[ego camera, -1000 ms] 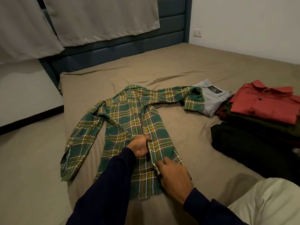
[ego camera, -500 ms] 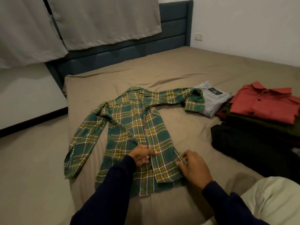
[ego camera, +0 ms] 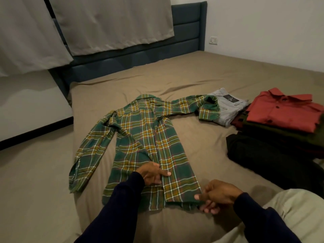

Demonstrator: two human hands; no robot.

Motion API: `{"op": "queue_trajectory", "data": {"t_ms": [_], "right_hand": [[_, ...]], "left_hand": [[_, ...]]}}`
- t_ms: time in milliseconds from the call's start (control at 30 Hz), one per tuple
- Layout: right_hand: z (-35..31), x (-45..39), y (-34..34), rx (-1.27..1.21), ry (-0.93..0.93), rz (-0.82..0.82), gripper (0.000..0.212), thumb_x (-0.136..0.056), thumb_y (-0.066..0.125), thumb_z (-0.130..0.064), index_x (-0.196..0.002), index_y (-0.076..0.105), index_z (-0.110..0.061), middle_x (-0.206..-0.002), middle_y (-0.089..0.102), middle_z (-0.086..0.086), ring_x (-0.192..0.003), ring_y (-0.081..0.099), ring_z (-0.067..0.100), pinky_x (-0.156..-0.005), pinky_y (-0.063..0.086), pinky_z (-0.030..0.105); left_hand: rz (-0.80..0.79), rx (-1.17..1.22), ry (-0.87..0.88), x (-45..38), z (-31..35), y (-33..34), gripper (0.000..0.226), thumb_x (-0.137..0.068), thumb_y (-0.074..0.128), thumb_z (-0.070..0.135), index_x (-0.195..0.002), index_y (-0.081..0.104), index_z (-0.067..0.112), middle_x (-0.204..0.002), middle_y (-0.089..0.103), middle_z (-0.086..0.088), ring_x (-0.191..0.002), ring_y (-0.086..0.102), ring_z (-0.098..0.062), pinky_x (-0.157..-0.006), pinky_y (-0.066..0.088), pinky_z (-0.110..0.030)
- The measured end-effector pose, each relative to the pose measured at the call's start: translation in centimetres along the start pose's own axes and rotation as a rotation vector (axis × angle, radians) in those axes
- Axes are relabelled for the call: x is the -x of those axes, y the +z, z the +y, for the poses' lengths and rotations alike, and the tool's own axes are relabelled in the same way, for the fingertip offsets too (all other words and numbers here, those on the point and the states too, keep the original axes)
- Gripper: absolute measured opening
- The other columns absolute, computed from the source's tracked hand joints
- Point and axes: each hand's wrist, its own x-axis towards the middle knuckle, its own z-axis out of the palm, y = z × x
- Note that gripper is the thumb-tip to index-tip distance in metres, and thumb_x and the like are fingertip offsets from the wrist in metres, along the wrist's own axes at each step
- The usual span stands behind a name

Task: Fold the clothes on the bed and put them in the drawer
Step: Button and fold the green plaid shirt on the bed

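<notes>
The plaid shirt (ego camera: 145,146) lies collar far, hem near; the right hand (ego camera: 217,195) pinches its near-right hem corner while the left hand (ego camera: 152,174) presses flat-fingered mid-front.

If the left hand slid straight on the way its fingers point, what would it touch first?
The left hand points rightward across the plaid shirt, so it would probably only cross more shirt, then bare bed, and perhaps reach the dark folded clothes. Depth is unclear.

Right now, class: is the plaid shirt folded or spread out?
Spread out: the plaid shirt lies flat on the bed, both sleeves stretched sideways.
</notes>
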Motion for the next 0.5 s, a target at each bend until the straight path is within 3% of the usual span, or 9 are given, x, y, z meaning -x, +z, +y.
{"op": "queue_trajectory", "data": {"t_ms": [100, 167, 233, 300, 367, 400, 433, 500], "right_hand": [[-0.5, 0.1, 0.2, 0.222, 0.042, 0.028, 0.031, -0.089, 0.074, -0.034, -0.104, 0.066, -0.008, -0.079, 0.076, 0.0, -0.059, 0.065, 0.006, -0.06, 0.053, 0.02], [-1.1, 0.1, 0.2, 0.472, 0.012, 0.236, 0.039, -0.084, 0.074, -0.052, -0.102, 0.061, -0.019, -0.078, 0.07, -0.008, -0.07, 0.065, 0.005, -0.067, 0.051, 0.021], [-2.0, -0.4, 0.6, 0.617, -0.179, 0.553, 0.045, -0.082, 0.068, -0.065, -0.104, 0.054, -0.028, -0.093, 0.063, -0.011, -0.085, 0.059, 0.006, -0.075, 0.049, 0.023], [-2.8, -1.9, 2.0, 0.653, -0.491, 0.742, 0.049, -0.089, 0.057, -0.065, -0.124, 0.051, -0.031, -0.12, 0.06, -0.008, -0.105, 0.055, 0.008, -0.089, 0.047, 0.024], [-3.4, -3.9, 3.8, 0.76, -0.651, 0.699, 0.066, -0.094, 0.043, -0.067, -0.147, 0.039, -0.029, -0.152, 0.042, 0.0, -0.136, 0.041, 0.017, -0.113, 0.036, 0.035], [-3.6, -4.8, 4.7, 0.864, -0.637, 0.625, 0.073, -0.094, 0.03, -0.072, -0.153, 0.032, -0.028, -0.16, 0.031, 0.002, -0.146, 0.03, 0.023, -0.12, 0.026, 0.042], [-3.7, -5.5, 5.4, 0.955, -0.585, 0.547, 0.081, -0.091, 0.016, -0.078, -0.155, 0.029, -0.029, -0.163, 0.026, 0.003, -0.149, 0.023, 0.026, -0.123, 0.019, 0.046], [-3.8, -6.0, 5.6, 0.935, -0.563, 0.497, 0.087, -0.085, 0.004, -0.078, -0.147, 0.04, -0.03, -0.154, 0.041, 0.001, -0.141, 0.037, 0.022, -0.119, 0.026, 0.044]], "left_hand": [[0.112, -0.16, 0.0, 0.6, -0.2, 0.4, 0.041, -0.076, 0.084, 0.0, -0.102, 0.053, 0.01, -0.074, 0.071, -0.004, -0.066, 0.071, -0.019, -0.068, 0.063, -0.037], [0.159, -0.278, -0.023, 1.2, 0.0, 1.2, 0.033, -0.079, 0.083, 0.006, -0.093, 0.054, 0.009, -0.071, 0.069, -0.003, -0.059, 0.069, -0.015, -0.062, 0.062, -0.031], [0.337, -0.608, -0.007, 1.4, 0.8, 1.5, 0.043, -0.073, 0.09, 0.027, -0.09, 0.055, 0.01, -0.068, 0.069, -0.001, -0.054, 0.067, -0.012, -0.057, 0.06, -0.03], [0.637, -0.945, 0.146, 0.5, 1.3, 1.5, 0.057, -0.067, 0.089, 0.049, -0.099, 0.056, 0.016, -0.089, 0.07, -0.001, -0.08, 0.07, -0.017, -0.074, 0.059, -0.034], [0.858, -1.091, 0.451, -0.3, 1.2, 2.0, 0.047, -0.084, 0.075, 0.05, -0.112, 0.053, 0.02, -0.108, 0.064, -0.001, -0.099, 0.063, -0.019, -0.086, 0.055, -0.034], [0.882, -1.185, 0.614, -0.7, 1.0, 2.5, 0.04, -0.093, 0.064, 0.047, -0.119, 0.051, 0.019, -0.116, 0.061, -0.001, -0.106, 0.058, -0.019, -0.091, 0.052, -0.033], [0.855, -1.304, 0.71, -1.3, 0.7, 2.8, 0.036, -0.1, 0.053, 0.045, -0.126, 0.05, 0.019, -0.123, 0.058, -0.002, -0.112, 0.054, -0.019, -0.097, 0.047, -0.034], [0.769, -1.477, 0.69, -2.5, 0.0, 2.5, 0.039, -0.106, 0.036, 0.045, -0.13, 0.051, 0.018, -0.13, 0.056, -0.003, -0.119, 0.051, -0.022, -0.104, 0.04, -0.038]]}}
